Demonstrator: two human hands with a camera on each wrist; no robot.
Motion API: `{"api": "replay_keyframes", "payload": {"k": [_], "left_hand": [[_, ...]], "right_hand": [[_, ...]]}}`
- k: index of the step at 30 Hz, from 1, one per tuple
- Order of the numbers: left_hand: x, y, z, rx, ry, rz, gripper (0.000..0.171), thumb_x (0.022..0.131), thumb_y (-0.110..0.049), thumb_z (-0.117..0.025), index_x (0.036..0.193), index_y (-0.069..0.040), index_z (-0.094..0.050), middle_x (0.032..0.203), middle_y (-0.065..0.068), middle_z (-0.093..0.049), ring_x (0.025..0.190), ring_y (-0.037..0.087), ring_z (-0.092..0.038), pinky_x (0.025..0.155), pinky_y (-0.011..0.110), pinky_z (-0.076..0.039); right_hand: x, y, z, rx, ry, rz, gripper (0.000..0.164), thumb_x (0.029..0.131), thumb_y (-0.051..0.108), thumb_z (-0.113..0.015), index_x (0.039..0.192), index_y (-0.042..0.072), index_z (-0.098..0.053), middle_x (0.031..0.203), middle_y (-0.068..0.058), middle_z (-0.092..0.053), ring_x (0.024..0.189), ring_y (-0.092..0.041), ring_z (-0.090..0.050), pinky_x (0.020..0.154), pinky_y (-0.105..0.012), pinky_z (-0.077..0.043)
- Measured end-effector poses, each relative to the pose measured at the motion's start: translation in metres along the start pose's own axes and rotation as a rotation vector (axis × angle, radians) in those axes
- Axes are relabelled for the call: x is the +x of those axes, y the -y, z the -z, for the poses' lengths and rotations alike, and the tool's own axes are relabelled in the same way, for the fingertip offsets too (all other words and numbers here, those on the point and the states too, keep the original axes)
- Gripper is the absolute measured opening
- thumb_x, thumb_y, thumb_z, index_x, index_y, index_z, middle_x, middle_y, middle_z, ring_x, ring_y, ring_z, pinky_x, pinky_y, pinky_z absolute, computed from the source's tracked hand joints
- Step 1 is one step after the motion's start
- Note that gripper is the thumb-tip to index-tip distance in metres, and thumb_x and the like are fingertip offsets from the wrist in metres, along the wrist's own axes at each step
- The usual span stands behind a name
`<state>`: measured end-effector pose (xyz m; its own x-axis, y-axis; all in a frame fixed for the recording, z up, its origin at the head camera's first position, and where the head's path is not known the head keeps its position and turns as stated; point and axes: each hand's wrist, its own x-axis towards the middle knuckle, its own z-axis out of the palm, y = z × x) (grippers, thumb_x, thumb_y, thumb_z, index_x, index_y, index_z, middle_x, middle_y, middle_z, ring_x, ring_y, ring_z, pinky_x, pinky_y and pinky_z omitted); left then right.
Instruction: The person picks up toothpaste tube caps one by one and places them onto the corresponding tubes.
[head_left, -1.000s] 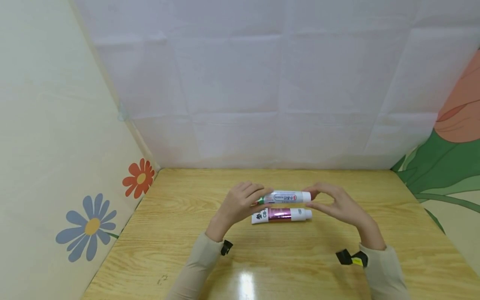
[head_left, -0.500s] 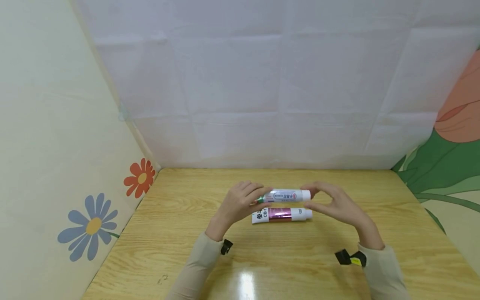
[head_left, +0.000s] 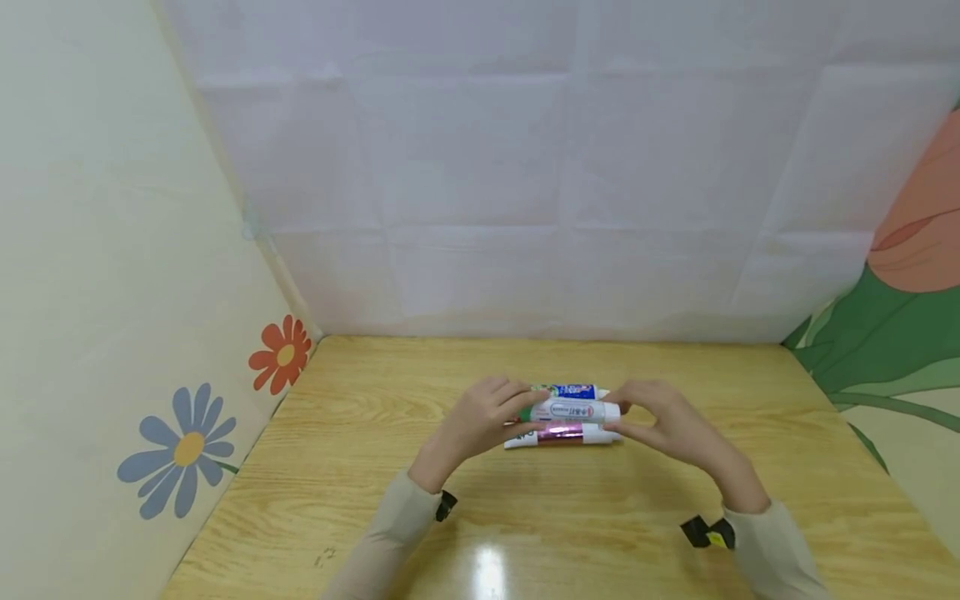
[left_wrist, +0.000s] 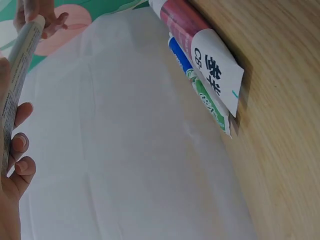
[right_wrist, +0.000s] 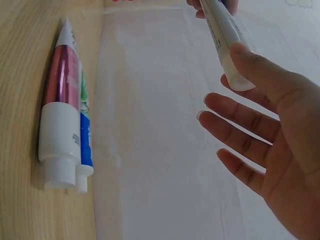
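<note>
My left hand [head_left: 483,419] grips the green end of a white and silver toothpaste tube [head_left: 573,411]. At the other end, the thumb and index finger of my right hand [head_left: 671,421] pinch the tube by its white cap. The right wrist view shows that hand's other fingers [right_wrist: 240,132] spread loosely. Raised above the table, the tube lies level between the hands. Below it rests a pink and white tube [left_wrist: 197,37] with black lettering, partly covered in the head view. Close beside that one lies a slimmer blue and green tube [head_left: 576,391], its cap pointing right.
The wooden table [head_left: 577,517] ends at a white sheet [head_left: 480,208] hung behind it. A flower-painted wall [head_left: 187,450] stands at the left, and another painted panel [head_left: 900,350] at the right. Black straps [head_left: 707,532] sit at the wrists.
Both hands have lowered a little in the head view with the toothpaste tube between them. The blue and green tube, hidden before, now shows behind it, and the pink tube is more covered.
</note>
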<state>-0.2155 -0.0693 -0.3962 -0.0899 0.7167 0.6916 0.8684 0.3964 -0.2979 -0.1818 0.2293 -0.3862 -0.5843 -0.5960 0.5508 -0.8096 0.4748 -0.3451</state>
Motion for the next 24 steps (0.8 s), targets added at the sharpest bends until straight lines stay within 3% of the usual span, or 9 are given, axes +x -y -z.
{"api": "replay_keyframes", "payload": {"k": [6, 14, 18, 24], "left_hand": [[-0.010, -0.004, -0.007, -0.017, 0.101, 0.003, 0.052, 0.076, -0.043, -0.072, 0.120, -0.017, -0.061, 0.094, -0.008, -0.063, 0.072, 0.004, -0.053, 0.064, 0.016, -0.046], [-0.021, -0.009, -0.010, -0.072, 0.239, 0.029, 0.051, 0.081, -0.041, -0.069, 0.125, -0.018, -0.058, 0.109, -0.008, -0.063, 0.084, 0.004, -0.058, 0.068, 0.018, -0.046], [-0.027, -0.012, -0.012, -0.112, 0.324, 0.045, 0.049, 0.084, -0.040, -0.065, 0.128, -0.019, -0.055, 0.105, -0.008, -0.061, 0.082, 0.003, -0.057, 0.069, 0.018, -0.046], [-0.033, -0.017, -0.015, -0.197, 0.412, 0.076, 0.045, 0.086, -0.035, -0.065, 0.127, -0.018, -0.056, 0.096, -0.009, -0.062, 0.076, 0.002, -0.053, 0.069, 0.016, -0.045]], "right_hand": [[-0.010, -0.002, -0.009, -0.075, 0.059, -0.052, 0.019, 0.080, 0.027, -0.072, 0.098, 0.024, -0.065, 0.088, 0.021, -0.059, 0.075, 0.000, -0.053, 0.071, -0.029, -0.045], [-0.021, -0.004, -0.016, -0.085, 0.113, -0.095, 0.015, 0.083, 0.029, -0.070, 0.096, 0.024, -0.065, 0.086, 0.020, -0.059, 0.073, -0.002, -0.055, 0.069, -0.026, -0.045], [-0.027, -0.005, -0.020, -0.061, 0.166, -0.129, 0.012, 0.085, 0.032, -0.066, 0.094, 0.024, -0.064, 0.086, 0.018, -0.059, 0.073, 0.001, -0.053, 0.065, -0.026, -0.048], [-0.037, -0.007, -0.025, -0.067, 0.250, -0.245, 0.024, 0.088, 0.041, -0.060, 0.100, 0.022, -0.067, 0.085, 0.019, -0.059, 0.074, -0.002, -0.055, 0.068, -0.027, -0.048]]}}
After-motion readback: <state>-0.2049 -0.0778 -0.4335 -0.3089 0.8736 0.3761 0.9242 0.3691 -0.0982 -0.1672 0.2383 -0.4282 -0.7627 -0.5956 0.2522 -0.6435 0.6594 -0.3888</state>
